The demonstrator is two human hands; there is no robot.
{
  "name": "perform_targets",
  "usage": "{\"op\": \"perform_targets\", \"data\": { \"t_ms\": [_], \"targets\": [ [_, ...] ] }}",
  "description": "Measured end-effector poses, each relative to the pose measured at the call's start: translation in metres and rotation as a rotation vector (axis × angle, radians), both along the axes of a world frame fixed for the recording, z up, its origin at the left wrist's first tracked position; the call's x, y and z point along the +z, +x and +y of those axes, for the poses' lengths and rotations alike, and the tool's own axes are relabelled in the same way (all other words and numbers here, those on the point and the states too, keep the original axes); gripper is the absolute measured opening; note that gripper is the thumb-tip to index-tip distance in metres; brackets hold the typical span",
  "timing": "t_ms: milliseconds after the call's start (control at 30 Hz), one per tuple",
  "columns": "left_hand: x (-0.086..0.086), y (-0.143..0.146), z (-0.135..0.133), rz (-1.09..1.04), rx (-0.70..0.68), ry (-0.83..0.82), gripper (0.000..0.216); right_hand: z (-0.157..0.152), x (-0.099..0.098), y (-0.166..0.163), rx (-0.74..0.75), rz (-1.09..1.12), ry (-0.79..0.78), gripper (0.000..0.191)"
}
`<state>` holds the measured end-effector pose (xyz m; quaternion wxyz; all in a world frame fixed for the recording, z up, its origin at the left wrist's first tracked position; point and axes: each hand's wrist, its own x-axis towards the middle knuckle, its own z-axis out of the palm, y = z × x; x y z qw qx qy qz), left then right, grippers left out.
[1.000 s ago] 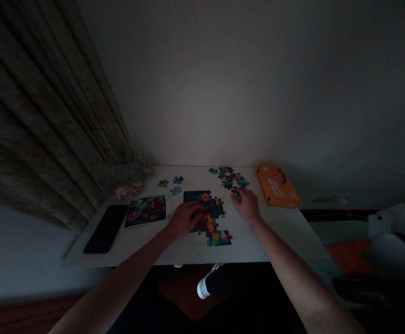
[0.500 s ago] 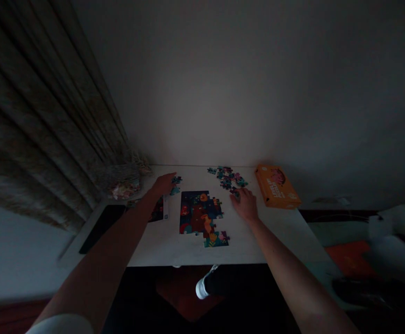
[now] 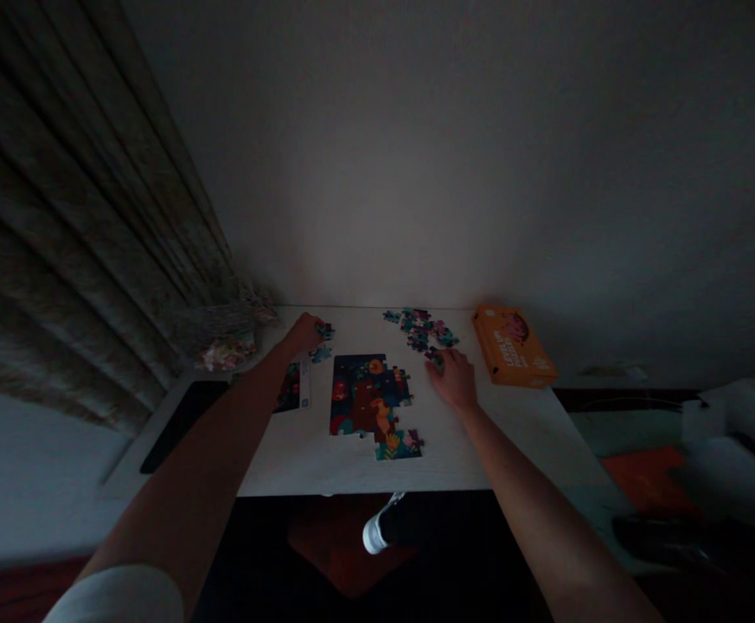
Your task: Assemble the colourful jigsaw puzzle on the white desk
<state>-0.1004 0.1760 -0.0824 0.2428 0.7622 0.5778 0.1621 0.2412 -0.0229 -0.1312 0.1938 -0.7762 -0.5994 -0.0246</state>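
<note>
Table: left hand newly at pieces, seemingly

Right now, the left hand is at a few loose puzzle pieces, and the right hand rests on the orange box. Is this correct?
Not quite: in the head view, the right hand is at the near edge of the cluster of puzzle pieces, apart from the orange box. The rest stands.
</note>
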Motion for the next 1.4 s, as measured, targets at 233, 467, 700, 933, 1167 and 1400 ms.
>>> {"op": "perform_targets", "data": {
  "t_ms": [233, 467, 700, 933, 1167, 1400],
  "targets": [
    [0.003, 0.004, -0.034, -0.337, 0.147, -0.048, 0.033, -0.001, 0.002, 0.000, -0.005, 0.004, -0.001, 0.035],
    [0.006, 0.020, -0.115, -1.123, 0.247, -0.372, 0.046, 0.002, -0.007, 0.004, 0.007, 0.044, 0.076, 0.035],
    [0.000, 0.016, -0.188, -0.997, 0.118, -0.417, 0.037, -0.002, -0.004, 0.011, 0.004, 0.215, 0.290, 0.039],
    [-0.015, 0.000, -0.234, -0.466, -0.216, -0.171, 0.038, -0.050, 0.009, -0.056, 0.531, 0.132, 0.087, 0.032],
    [-0.024, 0.007, -0.243, -0.277, -0.315, -0.027, 0.041, -0.064, 0.012, -0.092, 0.577, -0.021, -0.181, 0.052],
    [-0.030, 0.019, -0.249, -0.183, -0.281, 0.113, 0.042, -0.048, 0.016, -0.088, 0.564, -0.039, -0.192, 0.052]
  ]
}}
